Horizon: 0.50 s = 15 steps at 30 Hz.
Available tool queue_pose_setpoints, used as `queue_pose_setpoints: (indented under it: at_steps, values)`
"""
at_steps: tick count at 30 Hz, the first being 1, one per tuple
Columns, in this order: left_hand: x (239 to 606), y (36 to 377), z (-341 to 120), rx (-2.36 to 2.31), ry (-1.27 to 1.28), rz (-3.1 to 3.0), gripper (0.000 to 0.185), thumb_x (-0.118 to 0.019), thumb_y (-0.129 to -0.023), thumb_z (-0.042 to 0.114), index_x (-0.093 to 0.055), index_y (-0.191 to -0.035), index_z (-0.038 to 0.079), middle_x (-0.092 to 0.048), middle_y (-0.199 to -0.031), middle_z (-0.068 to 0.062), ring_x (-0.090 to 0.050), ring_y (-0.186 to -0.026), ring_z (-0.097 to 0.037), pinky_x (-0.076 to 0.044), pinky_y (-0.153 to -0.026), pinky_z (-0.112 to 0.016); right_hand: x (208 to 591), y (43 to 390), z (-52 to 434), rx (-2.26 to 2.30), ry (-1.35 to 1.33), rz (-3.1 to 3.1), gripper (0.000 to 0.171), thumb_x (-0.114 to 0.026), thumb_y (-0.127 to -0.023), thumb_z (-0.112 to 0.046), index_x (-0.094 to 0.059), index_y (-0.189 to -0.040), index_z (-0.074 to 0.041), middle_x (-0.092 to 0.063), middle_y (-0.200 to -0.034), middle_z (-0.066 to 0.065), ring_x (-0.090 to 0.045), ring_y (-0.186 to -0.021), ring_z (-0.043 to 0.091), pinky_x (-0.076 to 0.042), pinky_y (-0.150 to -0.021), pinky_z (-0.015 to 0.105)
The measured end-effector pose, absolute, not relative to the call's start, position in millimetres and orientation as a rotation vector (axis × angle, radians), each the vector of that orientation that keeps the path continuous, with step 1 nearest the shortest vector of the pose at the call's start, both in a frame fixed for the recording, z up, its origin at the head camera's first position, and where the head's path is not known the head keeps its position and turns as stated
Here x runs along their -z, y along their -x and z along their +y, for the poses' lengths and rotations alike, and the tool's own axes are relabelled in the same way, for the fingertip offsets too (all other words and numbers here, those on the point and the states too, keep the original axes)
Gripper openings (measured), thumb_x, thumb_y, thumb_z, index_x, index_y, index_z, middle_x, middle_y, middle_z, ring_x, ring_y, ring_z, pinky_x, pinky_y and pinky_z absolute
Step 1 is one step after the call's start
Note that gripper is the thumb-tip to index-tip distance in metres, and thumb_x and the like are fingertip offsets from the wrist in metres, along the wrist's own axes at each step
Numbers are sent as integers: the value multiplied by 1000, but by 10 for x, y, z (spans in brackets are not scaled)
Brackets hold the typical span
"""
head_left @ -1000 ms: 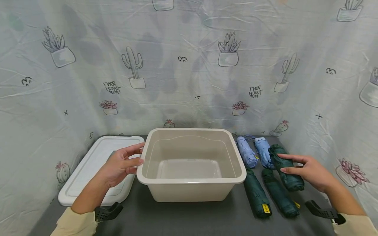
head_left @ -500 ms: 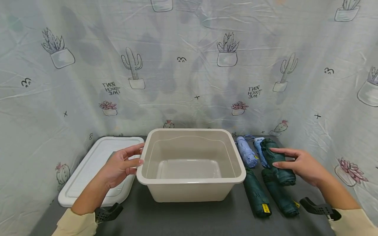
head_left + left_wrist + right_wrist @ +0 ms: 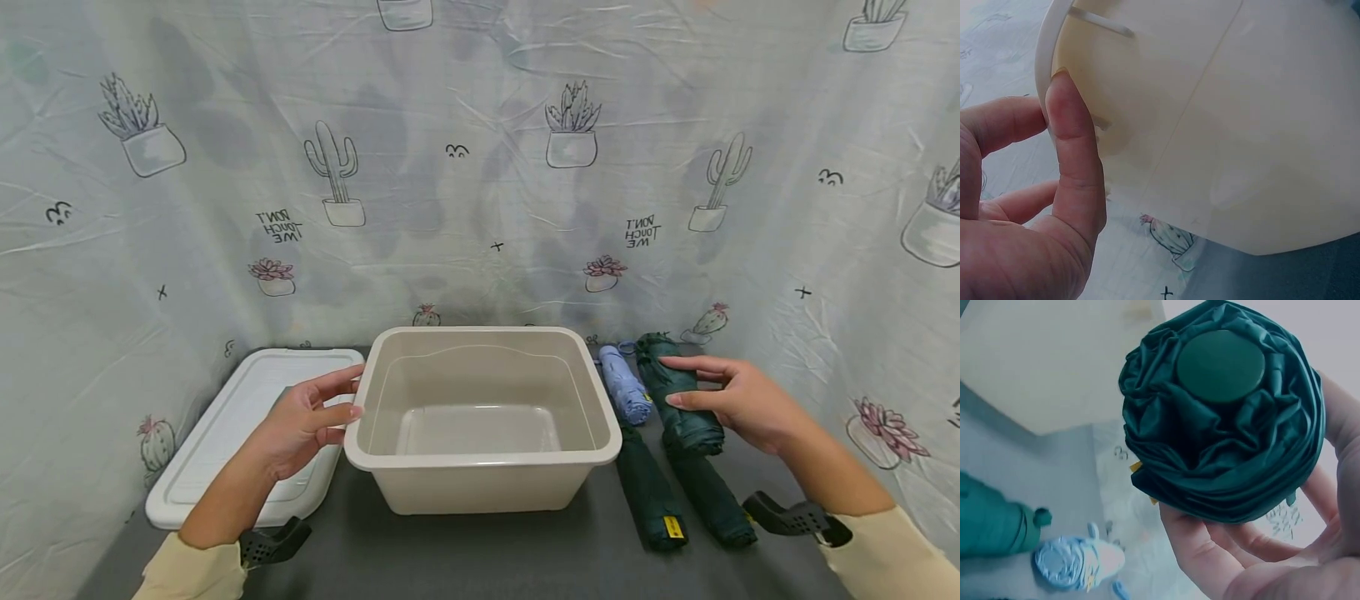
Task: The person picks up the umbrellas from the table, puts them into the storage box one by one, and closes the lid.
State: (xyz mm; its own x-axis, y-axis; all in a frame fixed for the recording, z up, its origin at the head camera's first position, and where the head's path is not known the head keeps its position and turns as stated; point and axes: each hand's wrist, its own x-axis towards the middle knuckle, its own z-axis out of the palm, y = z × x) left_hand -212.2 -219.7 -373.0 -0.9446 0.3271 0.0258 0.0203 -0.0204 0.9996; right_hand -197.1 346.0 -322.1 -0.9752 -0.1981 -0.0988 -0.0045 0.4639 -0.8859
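Note:
My right hand (image 3: 738, 408) grips a folded dark green umbrella (image 3: 675, 392), thumb on the near side and fingers round the far side. Its round end cap and gathered cloth face the camera in the right wrist view. Two more green umbrellas (image 3: 648, 492) lie on the table below it, and a light blue umbrella (image 3: 625, 383) lies between it and the bin. The held one hides a second blue umbrella in the head view. My left hand (image 3: 303, 421) pinches the left rim of a beige plastic bin (image 3: 480, 483), which stands in the middle with nothing inside.
A white lid (image 3: 217, 450) lies flat left of the bin, partly under my left forearm. The dark grey table (image 3: 480, 558) runs back to a cactus-print curtain (image 3: 450, 200), which encloses it on three sides.
My right hand has carried the green umbrella leftward and further back, off the other green ones and in front of the second blue umbrella. My left hand has stayed at the bin's rim.

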Motion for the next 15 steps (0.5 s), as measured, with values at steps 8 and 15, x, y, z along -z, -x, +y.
queue_pose_setpoints:
  at_steps: [8,15]
  values:
    - [3729,2116,-2200,-2065,-383,2031,67,-66,-97,2,-36,-157,-1,-59,-126,-10,-74,-101,-20,-64,-78,-43,3068,2012,3236,1512,189,2532,63,-77,-92,-21,-53,-150,-11,-25,-164,26,-48,-68,11,-46,-55,29]
    - [3722,2124,-2211,-2070,-418,2000,68,-65,-97,1,-34,-157,-3,-59,-127,-12,-74,-101,-20,-65,-78,-42,2934,2057,3030,1572,203,2471,63,-78,-91,-22,-54,-150,-15,-23,-166,25,-24,-44,16,-36,-44,29]
